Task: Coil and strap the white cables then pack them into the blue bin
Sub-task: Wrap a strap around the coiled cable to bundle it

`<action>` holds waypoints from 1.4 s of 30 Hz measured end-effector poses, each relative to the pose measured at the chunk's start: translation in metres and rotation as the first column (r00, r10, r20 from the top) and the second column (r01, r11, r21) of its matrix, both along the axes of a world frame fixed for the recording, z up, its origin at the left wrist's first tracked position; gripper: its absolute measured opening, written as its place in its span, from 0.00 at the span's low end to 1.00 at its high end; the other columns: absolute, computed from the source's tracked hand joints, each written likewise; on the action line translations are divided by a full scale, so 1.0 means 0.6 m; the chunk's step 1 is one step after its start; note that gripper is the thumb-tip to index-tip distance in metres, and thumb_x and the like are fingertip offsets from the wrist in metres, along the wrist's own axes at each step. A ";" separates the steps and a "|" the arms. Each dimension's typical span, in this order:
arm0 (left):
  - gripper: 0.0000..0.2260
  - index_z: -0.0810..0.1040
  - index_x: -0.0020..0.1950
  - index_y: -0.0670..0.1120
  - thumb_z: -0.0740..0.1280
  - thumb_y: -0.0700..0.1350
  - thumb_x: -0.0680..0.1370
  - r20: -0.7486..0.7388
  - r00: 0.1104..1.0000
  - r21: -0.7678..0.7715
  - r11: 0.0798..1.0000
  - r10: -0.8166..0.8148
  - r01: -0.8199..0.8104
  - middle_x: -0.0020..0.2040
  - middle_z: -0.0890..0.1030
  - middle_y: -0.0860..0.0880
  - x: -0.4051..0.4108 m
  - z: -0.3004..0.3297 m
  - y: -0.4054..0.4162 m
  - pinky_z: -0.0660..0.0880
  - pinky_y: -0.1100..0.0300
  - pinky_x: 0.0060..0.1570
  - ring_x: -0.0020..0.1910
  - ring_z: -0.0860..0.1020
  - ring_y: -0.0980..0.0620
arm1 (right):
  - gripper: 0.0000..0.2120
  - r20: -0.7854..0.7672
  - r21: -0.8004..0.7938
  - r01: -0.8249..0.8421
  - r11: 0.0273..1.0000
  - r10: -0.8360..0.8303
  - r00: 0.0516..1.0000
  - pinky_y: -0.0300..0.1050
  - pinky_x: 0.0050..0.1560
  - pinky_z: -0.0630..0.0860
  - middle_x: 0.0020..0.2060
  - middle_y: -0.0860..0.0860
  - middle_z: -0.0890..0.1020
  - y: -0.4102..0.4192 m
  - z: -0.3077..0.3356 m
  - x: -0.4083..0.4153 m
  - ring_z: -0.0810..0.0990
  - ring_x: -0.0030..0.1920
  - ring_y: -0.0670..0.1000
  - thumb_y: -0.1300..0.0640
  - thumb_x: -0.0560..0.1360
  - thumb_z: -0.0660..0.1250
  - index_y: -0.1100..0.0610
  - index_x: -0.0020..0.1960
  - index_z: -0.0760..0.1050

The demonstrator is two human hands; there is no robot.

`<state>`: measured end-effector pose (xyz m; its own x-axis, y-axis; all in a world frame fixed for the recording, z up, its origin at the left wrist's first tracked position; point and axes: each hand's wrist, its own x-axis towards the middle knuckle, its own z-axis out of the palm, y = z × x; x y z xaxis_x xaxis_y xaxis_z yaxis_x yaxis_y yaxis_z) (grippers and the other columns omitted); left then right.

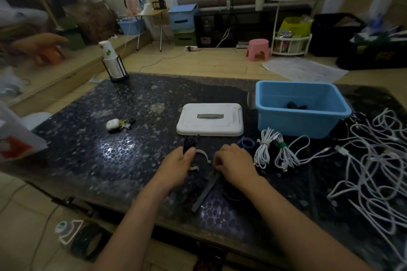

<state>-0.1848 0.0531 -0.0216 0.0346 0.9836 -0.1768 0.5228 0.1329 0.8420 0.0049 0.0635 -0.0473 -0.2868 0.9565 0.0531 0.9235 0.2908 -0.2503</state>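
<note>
- Left hand (178, 161), lower centre of the frame: fingers curled round a bundle of dark straps (191, 143), which stands up above the thumb.
- Right hand (233, 164), just right of the left hand: fingers curled down onto the near end of a grey strap (206, 191) lying on the table (88, 149). Whether the fingers pinch the strap or only press it cannot be told.
- A white strap (203, 154) curves on the table between the two hands.
- Two coiled white cables (274, 150), right of the right hand and in front of the bin: one is tied with a white strap, the other with a green one.
- Loose white cables (372, 160) lie tangled along the right edge of the frame.
- Blue bin (275, 116), upper right of the table: open, with a dark item (296, 105) on its floor.
- White lid (210, 119) lies flat just left of the bin, centre of the frame.
- A blue strap loop (247, 143) sits between the lid and the coiled cables.
- White earbud case with keys (120, 124), left of centre.
- Paper cup stack in a black rack (111, 59), upper left; a green leaf print is on the top cup. No writing is legible.
</note>
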 end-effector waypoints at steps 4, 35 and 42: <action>0.14 0.72 0.44 0.48 0.58 0.55 0.83 0.024 1.000 -0.006 1.000 0.011 -0.011 0.32 0.72 0.51 0.006 -0.009 0.002 0.67 0.53 0.38 0.30 0.69 0.52 | 0.02 -0.292 -0.077 0.086 0.993 -0.105 0.951 0.48 0.49 0.74 0.50 0.47 0.79 0.002 0.013 0.008 0.79 0.52 0.52 0.53 0.76 0.69 0.47 0.48 0.80; 0.12 0.74 0.52 0.45 0.57 0.52 0.84 -0.221 0.975 -0.065 0.998 -0.031 0.017 0.51 0.79 0.45 0.045 -0.036 0.000 0.72 0.52 0.49 0.49 0.77 0.48 | 0.06 -0.737 -0.264 0.164 0.950 -0.309 0.602 0.46 0.46 0.80 0.43 0.52 0.85 0.013 0.052 0.081 0.83 0.41 0.51 0.60 0.79 0.66 0.52 0.45 0.73; 0.15 0.75 0.52 0.45 0.57 0.55 0.84 -0.121 0.992 0.012 1.000 -0.022 0.023 0.51 0.80 0.45 0.057 -0.006 0.009 0.76 0.45 0.55 0.50 0.79 0.47 | 0.05 -0.901 -0.331 0.124 0.936 -0.352 0.253 0.35 0.30 0.72 0.39 0.50 0.86 -0.015 0.111 0.129 0.74 0.29 0.44 0.62 0.83 0.62 0.56 0.48 0.72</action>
